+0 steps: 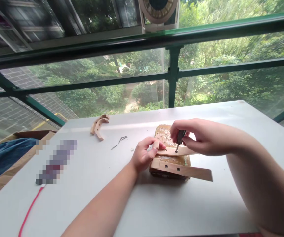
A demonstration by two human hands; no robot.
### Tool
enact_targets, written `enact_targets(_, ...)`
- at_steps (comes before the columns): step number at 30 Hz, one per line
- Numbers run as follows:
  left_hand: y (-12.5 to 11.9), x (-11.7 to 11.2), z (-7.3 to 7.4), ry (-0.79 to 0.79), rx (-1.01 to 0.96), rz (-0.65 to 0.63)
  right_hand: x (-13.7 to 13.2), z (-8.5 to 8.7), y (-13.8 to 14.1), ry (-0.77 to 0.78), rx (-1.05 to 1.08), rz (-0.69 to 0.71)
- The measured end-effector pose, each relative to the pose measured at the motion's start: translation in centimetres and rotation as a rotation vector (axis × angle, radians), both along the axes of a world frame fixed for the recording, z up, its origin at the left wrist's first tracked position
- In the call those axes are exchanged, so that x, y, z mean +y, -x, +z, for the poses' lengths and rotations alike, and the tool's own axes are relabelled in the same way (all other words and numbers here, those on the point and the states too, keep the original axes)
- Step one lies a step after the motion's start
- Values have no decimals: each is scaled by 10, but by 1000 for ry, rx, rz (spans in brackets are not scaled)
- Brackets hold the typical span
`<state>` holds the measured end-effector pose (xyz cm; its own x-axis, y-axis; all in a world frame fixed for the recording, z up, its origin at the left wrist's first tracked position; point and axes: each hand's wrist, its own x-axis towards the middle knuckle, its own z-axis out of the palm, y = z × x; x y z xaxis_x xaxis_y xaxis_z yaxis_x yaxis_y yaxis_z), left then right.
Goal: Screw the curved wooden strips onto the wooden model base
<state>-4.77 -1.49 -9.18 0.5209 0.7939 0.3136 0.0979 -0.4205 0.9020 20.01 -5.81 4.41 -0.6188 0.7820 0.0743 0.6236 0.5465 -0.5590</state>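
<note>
A small screwdriver (180, 136) stands nearly upright near the middle of the white table (156, 204), its tip set down on a thin wooden strip (171, 151). The right hand (198, 136) pinches the dark handle between thumb and fingertips, with the fingers curled close around it. The left hand (143, 156) grips the left end of that same strip, thumb on top and fingers pressed together beneath.

The strip lies across a flat brownish block (165, 133) whose top is dotted with small holes. A second, longer strip (188, 171) with holes along it lies on the near edge of the block and sticks out past it to the right.

Farther back on the left lie two curved wooden pieces (99, 125), touching each other, and between them and the block are a few thin metal bits (119, 141). A red cord (29, 209) trails off the near left corner. Beside the table on the left is a cardboard box (33, 134) with blue cloth (6, 154) in it, and beyond the table runs a green railing (172, 75) with glass panes and trees outside.
</note>
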Motion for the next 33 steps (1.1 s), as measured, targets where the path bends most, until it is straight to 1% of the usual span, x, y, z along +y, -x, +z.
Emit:
enact_targets(5, -1, 0, 0, -12, -1, 4, -1, 1, -6, -14, -5, -42)
enact_targets(11, -2, 1, -2, 8, -22, 3, 0, 4, -7, -114, -133, -96)
enact_targets(14, -2, 1, -3, 18, -32, 8, 1, 5, -4, -144, -158, -113)
enact_targets(22, -3, 1, -4, 10, -52, 13, 2, 3, 5, -176, -139, -209)
enact_targets(29, -2, 2, -5, 18, -48, 3, 7, -1, 5, -208, -124, -259)
enact_targets(33, -2, 2, -6, 26, -43, 12, 10, -4, 3, -167, -100, -271)
